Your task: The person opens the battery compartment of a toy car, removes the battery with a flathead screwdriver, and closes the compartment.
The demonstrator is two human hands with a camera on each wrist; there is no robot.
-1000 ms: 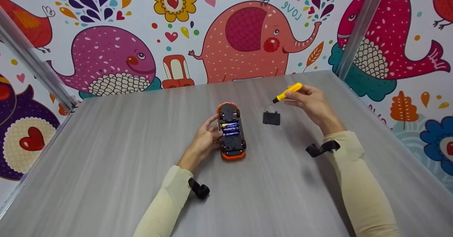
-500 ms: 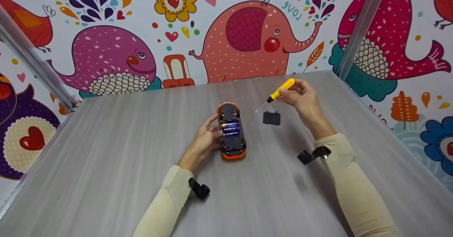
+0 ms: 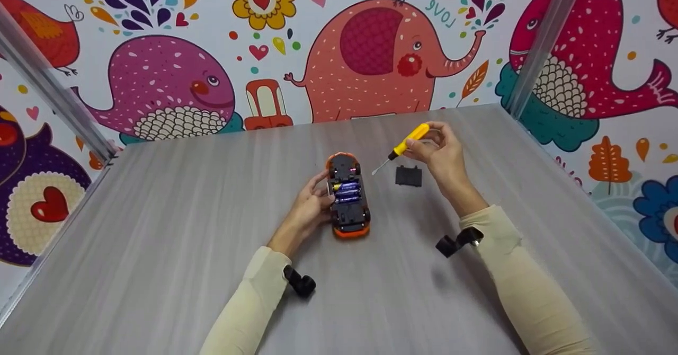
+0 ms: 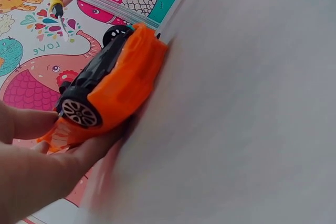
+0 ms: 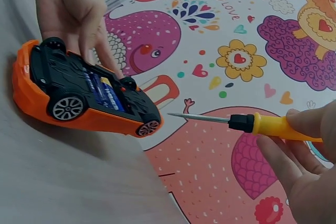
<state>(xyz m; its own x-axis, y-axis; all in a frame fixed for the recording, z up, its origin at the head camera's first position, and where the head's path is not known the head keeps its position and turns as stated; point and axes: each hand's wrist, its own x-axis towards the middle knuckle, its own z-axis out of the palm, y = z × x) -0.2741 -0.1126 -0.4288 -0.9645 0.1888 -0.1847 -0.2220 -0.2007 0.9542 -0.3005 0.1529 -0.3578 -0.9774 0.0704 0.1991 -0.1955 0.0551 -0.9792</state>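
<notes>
An orange toy car lies upside down, its black underside facing up. Several purple batteries show in its uncovered compartment. My left hand grips the car by its left side, thumb along the edge and fingers around the body, as the left wrist view also shows. In my right hand is a yellow-handled screwdriver, pinched between thumb and fingers. Its metal tip points down and left, in the air a short way right of the car's upper end. A black battery cover lies on the table below the screwdriver.
The grey table runs back to a wall printed with cartoon animals. Metal posts stand at the corners. A black strap mount sticks out from my right wrist, with a similar one on my left.
My right hand has moved left and nearer, bringing the screwdriver tip closer to the car. My left hand and the battery cover have stayed in place. A small reddish glow now shows near the car's upper right wheel.
</notes>
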